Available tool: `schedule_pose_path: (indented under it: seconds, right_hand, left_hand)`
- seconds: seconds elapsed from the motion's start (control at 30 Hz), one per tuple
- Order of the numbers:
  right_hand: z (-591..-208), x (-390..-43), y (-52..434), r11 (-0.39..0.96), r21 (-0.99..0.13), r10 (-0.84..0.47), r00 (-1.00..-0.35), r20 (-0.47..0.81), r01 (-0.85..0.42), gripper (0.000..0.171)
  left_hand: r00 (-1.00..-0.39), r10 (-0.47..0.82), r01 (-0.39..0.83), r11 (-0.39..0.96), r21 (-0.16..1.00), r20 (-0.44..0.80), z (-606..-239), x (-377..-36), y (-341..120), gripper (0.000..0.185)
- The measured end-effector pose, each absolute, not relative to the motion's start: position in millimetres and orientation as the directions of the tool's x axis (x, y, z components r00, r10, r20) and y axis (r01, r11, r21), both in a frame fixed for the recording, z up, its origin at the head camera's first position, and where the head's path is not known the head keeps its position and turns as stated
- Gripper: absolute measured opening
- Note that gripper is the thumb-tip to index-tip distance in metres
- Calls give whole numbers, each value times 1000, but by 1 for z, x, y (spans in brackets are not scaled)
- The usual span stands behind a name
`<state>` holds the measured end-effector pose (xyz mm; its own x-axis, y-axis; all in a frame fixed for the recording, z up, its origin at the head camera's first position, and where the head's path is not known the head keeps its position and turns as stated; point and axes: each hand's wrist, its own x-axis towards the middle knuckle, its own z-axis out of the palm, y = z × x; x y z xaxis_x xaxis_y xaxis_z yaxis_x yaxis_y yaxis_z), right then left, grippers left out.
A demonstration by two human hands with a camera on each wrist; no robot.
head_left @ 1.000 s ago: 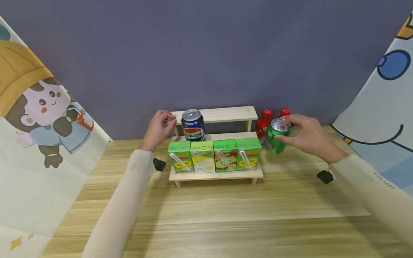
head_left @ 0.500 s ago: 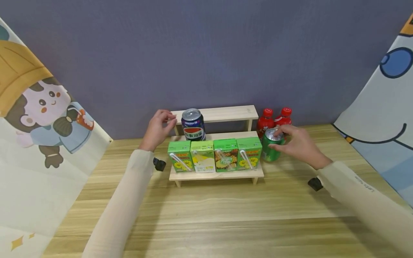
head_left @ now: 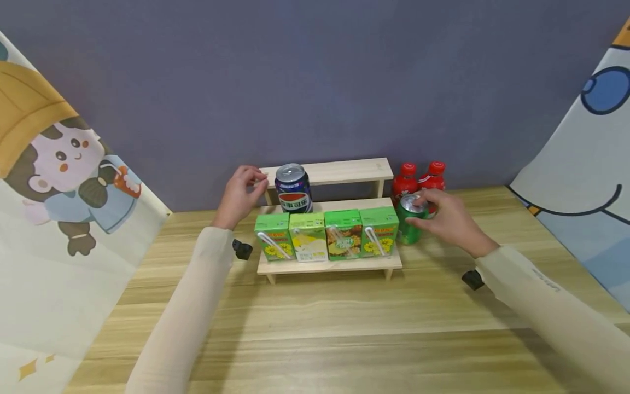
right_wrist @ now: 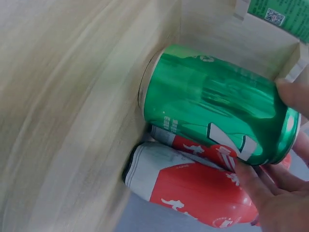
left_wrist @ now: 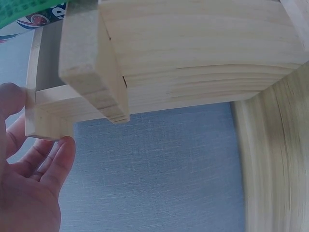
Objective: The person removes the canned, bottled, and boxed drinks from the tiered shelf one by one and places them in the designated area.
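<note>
My right hand (head_left: 445, 219) grips the top of a green can (head_left: 410, 219) that stands on the table just right of the wooden stepped rack (head_left: 339, 171). In the right wrist view my right hand (right_wrist: 275, 203) has fingers curled round the rim of the green can (right_wrist: 212, 106), and two red bottles (right_wrist: 193, 188) stand close behind it. My left hand (head_left: 244, 189) holds the left end of the rack's top step, next to a blue can (head_left: 293, 189) on the middle step. In the left wrist view the left hand (left_wrist: 29, 193) has thumb and fingers at the rack's corner post (left_wrist: 48, 116).
Several green juice cartons (head_left: 327, 235) line the rack's lowest step. Two red bottles (head_left: 420, 178) stand by the wall behind the green can. Cartoon-printed cloth hangs at the left (head_left: 59, 191) and right (head_left: 590, 164). The wooden table (head_left: 344, 317) stretches toward me.
My right hand has carried the green can down and to the left, from tilted in the air to standing on the table beside the rack. The left hand has stayed put.
</note>
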<state>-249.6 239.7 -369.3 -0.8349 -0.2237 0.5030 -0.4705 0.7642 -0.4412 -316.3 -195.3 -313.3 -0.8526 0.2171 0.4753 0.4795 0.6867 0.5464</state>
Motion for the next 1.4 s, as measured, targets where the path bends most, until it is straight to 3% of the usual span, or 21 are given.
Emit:
schedule_pose_path:
  seconds: [0.8, 1.07, 1.4]
  right_hand:
    - [-372, -255, 241, 752, -420, -266, -816, 513, -509, 36]
    - [-355, -249, 242, 724, -376, -293, -752, 591, -578, 37]
    - [-323, -238, 231, 733, -400, -276, -778, 565, -550, 34]
  left_hand:
    - [-848, 231, 494, 673, 550, 477, -314, -319, -198, 22]
    - [-852, 226, 487, 676, 553, 473, -314, -319, -197, 23]
    - [-842, 230, 501, 667, 551, 487, -315, -319, -197, 22]
